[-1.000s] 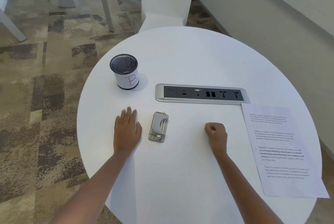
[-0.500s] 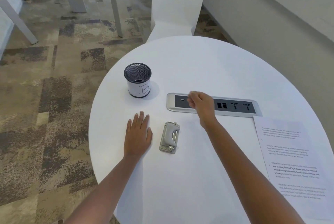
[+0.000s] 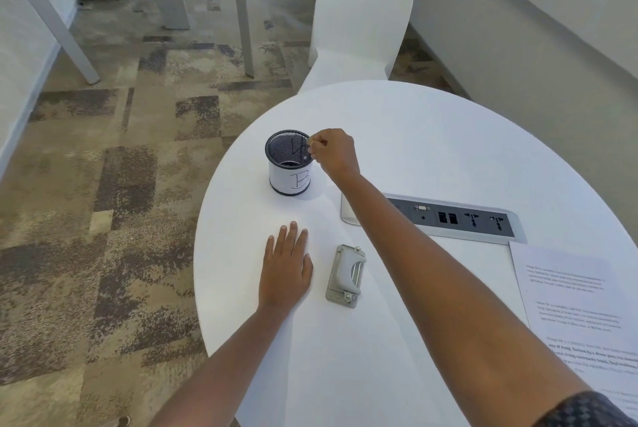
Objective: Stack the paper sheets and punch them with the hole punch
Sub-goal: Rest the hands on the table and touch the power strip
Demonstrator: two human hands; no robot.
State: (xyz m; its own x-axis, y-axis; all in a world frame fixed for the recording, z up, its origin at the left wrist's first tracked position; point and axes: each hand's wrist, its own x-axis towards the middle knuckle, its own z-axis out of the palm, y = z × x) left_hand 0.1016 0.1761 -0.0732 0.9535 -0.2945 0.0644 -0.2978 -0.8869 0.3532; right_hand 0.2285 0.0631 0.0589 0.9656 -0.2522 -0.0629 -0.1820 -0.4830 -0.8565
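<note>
The printed paper sheets (image 3: 580, 302) lie at the right edge of the round white table (image 3: 431, 136). A grey metal hole punch (image 3: 345, 274) sits on the table in front of me. My left hand (image 3: 286, 268) rests flat just left of the punch, fingers apart, holding nothing. My right hand (image 3: 333, 152) reaches across to the rim of a black mesh cup (image 3: 289, 164) marked "B", its fingers pinched together over the opening. A tiny pale speck shows at the fingertips; I cannot tell what it is.
A power and socket strip (image 3: 459, 218) is set into the table between the cup and the sheets, partly hidden by my right forearm. A white chair (image 3: 359, 19) stands behind the table. Table legs and an office chair stand on the carpet at the back left.
My right hand has moved from the table's middle, over the socket strip, to the cup's rim. The view has shifted left. My left hand and the punch have stayed put.
</note>
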